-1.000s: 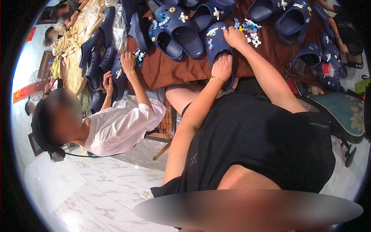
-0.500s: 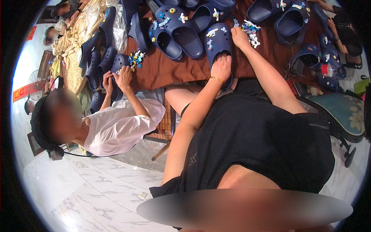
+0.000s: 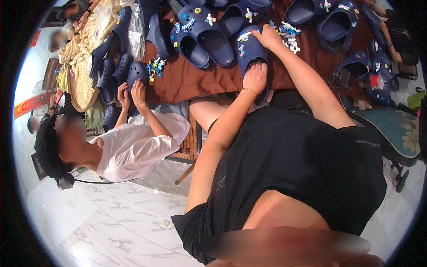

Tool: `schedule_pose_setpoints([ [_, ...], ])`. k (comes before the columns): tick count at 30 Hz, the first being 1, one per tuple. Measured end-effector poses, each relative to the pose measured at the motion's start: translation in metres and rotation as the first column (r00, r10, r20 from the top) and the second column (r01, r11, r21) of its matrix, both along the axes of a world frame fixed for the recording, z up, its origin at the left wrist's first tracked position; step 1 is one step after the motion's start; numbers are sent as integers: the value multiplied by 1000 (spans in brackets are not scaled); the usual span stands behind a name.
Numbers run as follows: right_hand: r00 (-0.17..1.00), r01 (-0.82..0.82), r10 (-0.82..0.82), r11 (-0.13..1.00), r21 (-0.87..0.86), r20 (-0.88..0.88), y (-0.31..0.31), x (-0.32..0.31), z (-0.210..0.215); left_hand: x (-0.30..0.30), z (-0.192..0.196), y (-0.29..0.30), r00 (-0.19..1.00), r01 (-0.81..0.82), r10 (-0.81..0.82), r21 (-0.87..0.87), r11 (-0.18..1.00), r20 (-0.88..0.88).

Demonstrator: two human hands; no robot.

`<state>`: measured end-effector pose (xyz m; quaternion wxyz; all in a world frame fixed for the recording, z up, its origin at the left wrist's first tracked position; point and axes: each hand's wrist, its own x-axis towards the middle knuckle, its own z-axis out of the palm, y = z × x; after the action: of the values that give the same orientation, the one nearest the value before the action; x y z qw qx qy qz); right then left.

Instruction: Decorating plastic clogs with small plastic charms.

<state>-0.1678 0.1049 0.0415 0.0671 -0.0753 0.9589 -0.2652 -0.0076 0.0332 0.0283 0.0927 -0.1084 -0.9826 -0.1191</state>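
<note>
Navy clog (image 3: 250, 49) on brown bench (image 3: 187, 82), gripped by both hands: left hand (image 3: 255, 78) at heel, right hand (image 3: 268, 38) at toe. Fingertips hidden behind clog. Charms (image 3: 289, 35) beside, indistinct.

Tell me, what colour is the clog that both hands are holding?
Dark navy blue clog, with small colourful charms on its top; the head view shows it.

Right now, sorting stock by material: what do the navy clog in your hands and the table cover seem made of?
The navy clog looks like moulded foam or rubbery plastic: matte, seamless, thick-walled. The brown table cover looks like woven cloth: dull and draped, though its weave is too small to tell.
</note>
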Motion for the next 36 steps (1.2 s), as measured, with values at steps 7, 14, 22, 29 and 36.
schedule_pose_setpoints([
  [7, 999, 34, -34, 999, 4, -34, 0, -4, -17, 0, -1, -2, 1000, -20, 20, -7, 1000, 11],
  [14, 995, 57, -65, 993, -102, -80, 23, -17, -50, -5, -1, -1, 999, -1, 1, -9, 1000, -32],
  [22, 906, -11, -36, 994, -109, -421, 65, -18, -22, 4, 9, 0, 999, -33, 33, 69, 997, -2],
  [29, 830, -162, 241, 967, 196, -503, 55, 29, -12, 17, 26, -11, 999, -49, 50, 188, 981, -2],
  [36, 712, -377, 450, 893, 248, -539, 27, 28, -8, 30, 29, -36, 993, -53, 77, 240, 969, -92],
])
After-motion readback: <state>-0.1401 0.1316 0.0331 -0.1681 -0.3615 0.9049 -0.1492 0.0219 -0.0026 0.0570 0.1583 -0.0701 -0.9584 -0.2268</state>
